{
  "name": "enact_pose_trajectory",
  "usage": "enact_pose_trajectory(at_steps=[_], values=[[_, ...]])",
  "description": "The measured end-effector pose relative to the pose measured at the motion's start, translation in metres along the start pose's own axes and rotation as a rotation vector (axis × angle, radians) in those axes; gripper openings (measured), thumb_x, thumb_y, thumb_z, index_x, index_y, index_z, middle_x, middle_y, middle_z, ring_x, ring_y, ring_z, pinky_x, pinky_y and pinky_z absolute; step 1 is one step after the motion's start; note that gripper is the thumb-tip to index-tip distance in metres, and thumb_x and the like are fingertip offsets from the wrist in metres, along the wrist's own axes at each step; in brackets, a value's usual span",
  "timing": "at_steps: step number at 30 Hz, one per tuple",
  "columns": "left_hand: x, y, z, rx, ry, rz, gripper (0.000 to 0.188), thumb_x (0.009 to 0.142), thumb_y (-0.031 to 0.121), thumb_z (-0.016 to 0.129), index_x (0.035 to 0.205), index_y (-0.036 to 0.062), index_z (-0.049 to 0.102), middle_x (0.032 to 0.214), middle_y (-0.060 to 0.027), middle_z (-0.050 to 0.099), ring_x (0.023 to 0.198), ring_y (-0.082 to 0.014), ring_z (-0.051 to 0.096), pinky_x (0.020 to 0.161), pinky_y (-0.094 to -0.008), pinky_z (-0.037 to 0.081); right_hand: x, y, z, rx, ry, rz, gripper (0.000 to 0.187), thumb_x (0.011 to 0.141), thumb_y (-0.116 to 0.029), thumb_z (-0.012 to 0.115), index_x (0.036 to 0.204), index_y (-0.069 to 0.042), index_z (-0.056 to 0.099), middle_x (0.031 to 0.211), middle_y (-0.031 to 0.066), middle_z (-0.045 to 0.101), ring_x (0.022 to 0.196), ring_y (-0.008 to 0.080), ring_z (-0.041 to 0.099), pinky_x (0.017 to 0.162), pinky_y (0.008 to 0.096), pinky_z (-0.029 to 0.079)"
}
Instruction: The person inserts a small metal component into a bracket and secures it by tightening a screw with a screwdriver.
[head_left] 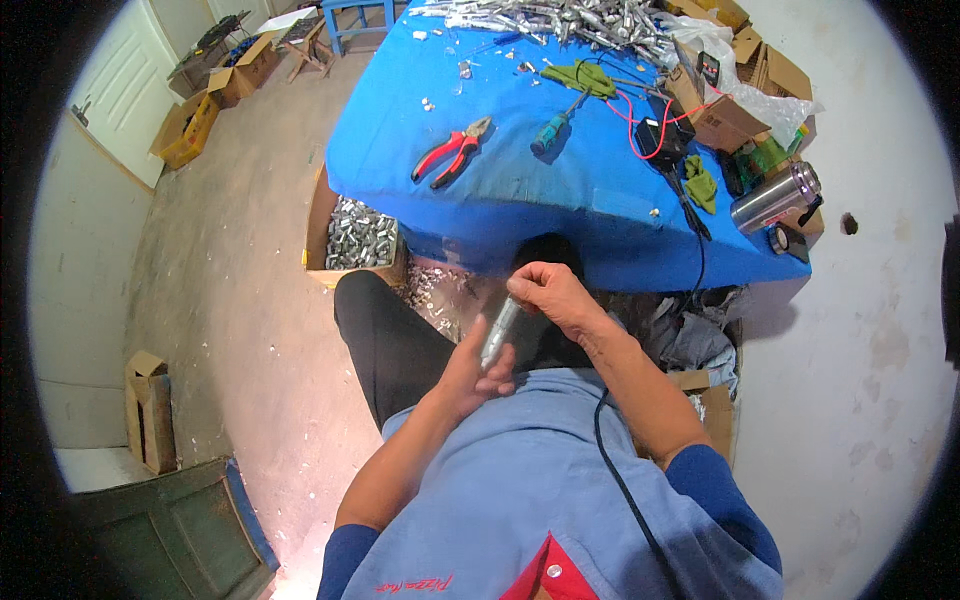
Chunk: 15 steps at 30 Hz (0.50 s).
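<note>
In front of my lap I have a slim silver metal cylinder (500,334), tilted with its upper end to the right. My left hand (470,370) cradles the lower part between thumb and curled fingers. At the upper end, my right hand (556,294) pinches the cylinder between thumb and fingertips; the tip is hidden under them. On the blue-covered table (480,225) beyond lie red-and-black pliers (452,152) and a teal-handled screwdriver (552,132).
A heap of silver metal parts (580,25) covers the table's far side. A box of small metal pieces (360,238) stands left below the table. At right are a steel thermos (775,198), a black adapter (662,135) with cables and green cloths (580,78).
</note>
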<state>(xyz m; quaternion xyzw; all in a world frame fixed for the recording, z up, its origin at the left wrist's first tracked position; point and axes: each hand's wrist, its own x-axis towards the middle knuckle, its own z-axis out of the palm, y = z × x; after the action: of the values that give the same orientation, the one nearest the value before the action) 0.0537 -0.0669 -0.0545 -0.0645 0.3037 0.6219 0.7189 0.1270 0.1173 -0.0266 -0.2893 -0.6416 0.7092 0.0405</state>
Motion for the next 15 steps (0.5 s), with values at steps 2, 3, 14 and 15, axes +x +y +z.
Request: enact_pose_trajectory(at_steps=[2,3,14,15], values=[[0.002,0.002,-0.001,-0.026,0.022,0.016,0.065,0.101,0.062,0.031,0.077,0.0066,0.055,0.052,0.0015,0.038,0.037,-0.0099,0.026,0.056,-0.0305,0.042,0.008,-0.006,-0.006,-0.008,0.004,-0.003,0.024,0.090,-0.024,0.069,0.096,0.000,0.066,0.076,0.0003,0.060,0.065,0.0082,0.051,0.057,0.0253,0.042],[0.004,0.003,-0.001,0.005,-0.007,0.036,0.064,0.101,0.061,0.032,0.077,0.0072,0.055,0.052,0.0017,0.038,0.037,-0.0098,0.026,0.056,-0.0303,0.041,0.011,-0.010,-0.009,-0.018,-0.005,-0.006,0.023,0.091,-0.024,0.069,0.094,-0.002,0.066,0.076,-0.0003,0.059,0.065,0.0082,0.051,0.059,0.0250,0.042],[0.020,0.058,0.043,0.251,0.062,0.213,0.058,0.101,0.061,0.033,0.076,0.0120,0.052,0.054,0.0034,0.035,0.049,-0.0124,0.032,0.055,-0.0294,0.036,0.087,-0.085,-0.061,-0.643,0.531,-0.529,0.040,0.090,-0.034,0.066,0.114,-0.002,0.063,0.093,0.0176,0.070,0.086,0.0302,0.068,0.076,0.0406,0.053],[0.025,0.063,0.044,0.262,0.067,0.229,0.057,0.101,0.060,0.033,0.076,0.0121,0.051,0.054,0.0033,0.035,0.049,-0.0125,0.032,0.055,-0.0292,0.036,0.097,-0.098,-0.068,-0.682,0.592,-0.510,0.044,0.090,-0.036,0.066,0.118,-0.003,0.062,0.096,0.0198,0.070,0.090,0.0344,0.068,0.078,0.0429,0.053]])
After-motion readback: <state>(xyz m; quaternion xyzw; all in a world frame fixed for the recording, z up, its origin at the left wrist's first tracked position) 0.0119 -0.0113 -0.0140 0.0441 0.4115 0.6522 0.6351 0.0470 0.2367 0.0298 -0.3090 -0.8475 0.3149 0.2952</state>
